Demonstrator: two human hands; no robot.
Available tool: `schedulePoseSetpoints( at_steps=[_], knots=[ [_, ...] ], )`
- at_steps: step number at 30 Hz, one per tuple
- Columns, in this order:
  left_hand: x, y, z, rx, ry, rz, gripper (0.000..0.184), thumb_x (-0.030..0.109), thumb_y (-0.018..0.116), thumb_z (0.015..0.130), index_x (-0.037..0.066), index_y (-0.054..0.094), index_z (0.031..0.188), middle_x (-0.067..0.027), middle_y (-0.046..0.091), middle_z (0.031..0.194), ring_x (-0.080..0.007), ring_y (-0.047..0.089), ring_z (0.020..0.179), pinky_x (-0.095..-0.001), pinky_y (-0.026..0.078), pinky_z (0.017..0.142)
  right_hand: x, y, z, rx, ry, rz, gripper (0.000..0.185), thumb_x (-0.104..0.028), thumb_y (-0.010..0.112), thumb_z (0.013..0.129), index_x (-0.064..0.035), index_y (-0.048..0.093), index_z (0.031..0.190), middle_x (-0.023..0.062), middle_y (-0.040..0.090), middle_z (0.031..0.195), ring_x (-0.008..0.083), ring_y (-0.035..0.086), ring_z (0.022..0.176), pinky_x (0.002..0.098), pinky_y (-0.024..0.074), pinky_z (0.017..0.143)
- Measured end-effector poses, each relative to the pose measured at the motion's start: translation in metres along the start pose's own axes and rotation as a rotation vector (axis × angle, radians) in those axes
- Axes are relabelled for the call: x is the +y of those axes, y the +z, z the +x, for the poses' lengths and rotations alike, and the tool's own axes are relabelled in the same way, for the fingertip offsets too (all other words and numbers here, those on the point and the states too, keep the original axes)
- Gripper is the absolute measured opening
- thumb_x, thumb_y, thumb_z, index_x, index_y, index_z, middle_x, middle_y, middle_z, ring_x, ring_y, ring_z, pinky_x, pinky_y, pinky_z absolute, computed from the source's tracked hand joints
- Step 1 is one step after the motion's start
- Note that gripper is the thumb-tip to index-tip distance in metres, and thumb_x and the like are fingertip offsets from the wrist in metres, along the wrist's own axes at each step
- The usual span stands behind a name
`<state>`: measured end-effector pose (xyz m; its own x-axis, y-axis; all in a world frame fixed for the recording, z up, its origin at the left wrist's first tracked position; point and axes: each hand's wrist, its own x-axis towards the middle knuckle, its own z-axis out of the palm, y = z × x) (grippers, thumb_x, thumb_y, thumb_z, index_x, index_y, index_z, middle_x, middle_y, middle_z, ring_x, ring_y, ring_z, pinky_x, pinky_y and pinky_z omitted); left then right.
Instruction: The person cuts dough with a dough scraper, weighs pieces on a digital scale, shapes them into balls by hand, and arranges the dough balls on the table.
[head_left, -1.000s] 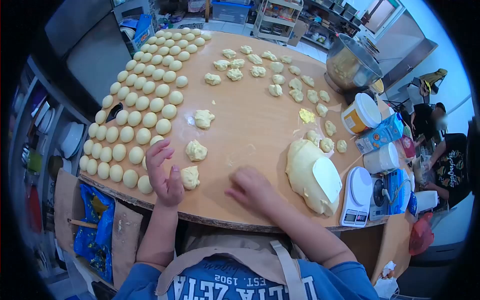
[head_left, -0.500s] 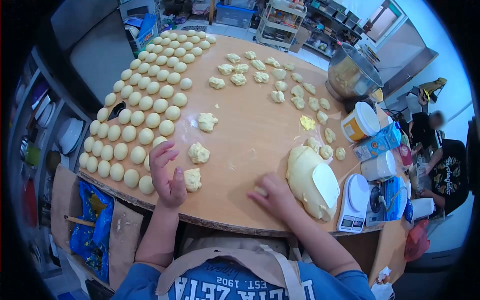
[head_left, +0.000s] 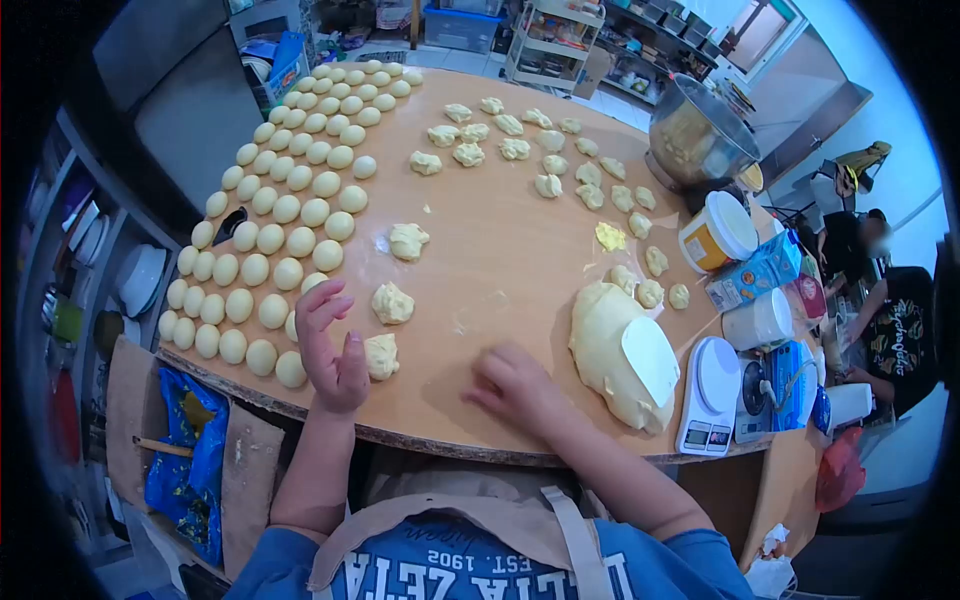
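My left hand (head_left: 334,345) is raised near the table's front edge, fingers loosely bent and apart, with nothing in it. Rough lumps of dough lie just right of it, the nearest a craggy dough lump (head_left: 381,357). Cupped low on the wooden tabletop (head_left: 450,300), my right hand (head_left: 512,388) is blurred by motion. Its curled fingers hide the small dough piece that showed under them a moment ago. Right of that hand rests a large mass of dough (head_left: 600,350) with a white flat scraper (head_left: 650,362) lying on it.
Rows of smooth dough balls (head_left: 286,209) cover the table's left side. Several rough dough pieces (head_left: 515,149) lie at the back. A steel mixing bowl (head_left: 700,130), a white tub (head_left: 718,232), a carton (head_left: 755,275) and a kitchen scale (head_left: 710,395) line the right edge. Two people stand beyond.
My right hand has slid a little to the left across the table, and the dough piece under it is now hidden. My left hand has hardly moved. The view has shifted slightly.
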<state>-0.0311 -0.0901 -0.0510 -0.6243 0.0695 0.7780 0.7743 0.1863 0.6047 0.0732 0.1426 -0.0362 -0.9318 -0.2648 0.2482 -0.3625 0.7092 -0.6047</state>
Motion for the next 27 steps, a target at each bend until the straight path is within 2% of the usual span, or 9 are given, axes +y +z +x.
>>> schedulePoseSetpoints(
  at_steps=[3,7,10,13,16,18,23,27],
  knots=[
    [0.0,0.001,0.0,0.027,-0.006,0.005,0.032,0.015,0.051,0.085,0.001,0.052,0.114,-0.0191,0.051,0.121,-0.0256,0.049,0.104,-0.0339,0.044,0.08,0.01,-0.008,-0.024,0.14,-0.009,-0.015,0.029,-0.02,0.076,0.074,-0.0036,0.056,0.086,0.0128,0.054,0.084,0.0321,0.055,0.08,0.0399,0.0466,0.07],
    [0.001,0.003,0.0,-0.006,-0.007,-0.013,0.031,0.016,0.051,0.085,0.001,0.052,0.113,-0.0191,0.051,0.121,-0.0254,0.049,0.104,-0.0337,0.044,0.08,0.018,-0.007,-0.003,0.11,0.07,-0.033,0.031,-0.022,0.077,0.074,-0.0032,0.057,0.087,0.0134,0.056,0.086,0.0322,0.056,0.083,0.0391,0.0478,0.072],
    [0.002,0.001,-0.003,0.008,-0.016,-0.007,0.031,0.016,0.052,0.086,0.001,0.052,0.113,-0.0188,0.051,0.121,-0.0254,0.049,0.104,-0.0336,0.044,0.08,0.003,0.003,-0.002,0.014,0.034,-0.009,0.033,-0.022,0.078,0.073,-0.0031,0.058,0.09,0.0144,0.058,0.09,0.0322,0.058,0.085,0.0388,0.0487,0.073],
    [0.001,-0.001,-0.001,0.037,-0.011,0.0,0.031,0.017,0.052,0.086,0.001,0.052,0.113,-0.0186,0.051,0.121,-0.0254,0.049,0.104,-0.0338,0.044,0.08,0.008,-0.009,-0.029,0.083,0.022,-0.011,0.034,-0.022,0.077,0.074,-0.0033,0.059,0.095,0.0148,0.058,0.093,0.0323,0.058,0.088,0.0394,0.0485,0.075],
    [0.002,0.001,-0.001,0.028,-0.002,-0.028,0.031,0.016,0.052,0.086,0.001,0.052,0.113,-0.0186,0.051,0.121,-0.0253,0.049,0.104,-0.0338,0.044,0.08,0.02,-0.014,-0.018,0.129,0.118,-0.11,0.035,-0.023,0.077,0.074,-0.0041,0.06,0.097,0.015,0.058,0.096,0.0326,0.058,0.091,0.0393,0.0492,0.076],
    [0.003,0.003,-0.004,0.011,0.001,-0.038,0.031,0.016,0.052,0.086,0.002,0.052,0.113,-0.0186,0.05,0.121,-0.0253,0.049,0.104,-0.0338,0.044,0.08,0.006,-0.007,-0.002,0.108,0.133,-0.063,0.035,-0.023,0.078,0.073,-0.0038,0.06,0.097,0.0148,0.059,0.096,0.0329,0.059,0.091,0.0392,0.05,0.076],
    [0.003,-0.001,-0.003,0.027,-0.017,-0.025,0.031,0.014,0.051,0.085,0.002,0.052,0.114,-0.0185,0.05,0.121,-0.0252,0.049,0.105,-0.0337,0.044,0.081,0.009,-0.006,-0.036,0.089,0.06,0.022,0.036,-0.024,0.077,0.074,-0.0029,0.06,0.098,0.0142,0.059,0.098,0.0325,0.058,0.092,0.0381,0.0492,0.077],
    [0.004,0.002,-0.003,0.004,-0.013,-0.03,0.031,0.013,0.051,0.085,0.001,0.052,0.114,-0.0185,0.05,0.121,-0.0252,0.049,0.105,-0.0336,0.044,0.081,0.018,-0.019,-0.022,0.091,0.193,-0.1,0.038,-0.025,0.078,0.073,-0.0032,0.06,0.098,0.014,0.06,0.099,0.0327,0.059,0.092,0.0379,0.0498,0.078]
  ],
)
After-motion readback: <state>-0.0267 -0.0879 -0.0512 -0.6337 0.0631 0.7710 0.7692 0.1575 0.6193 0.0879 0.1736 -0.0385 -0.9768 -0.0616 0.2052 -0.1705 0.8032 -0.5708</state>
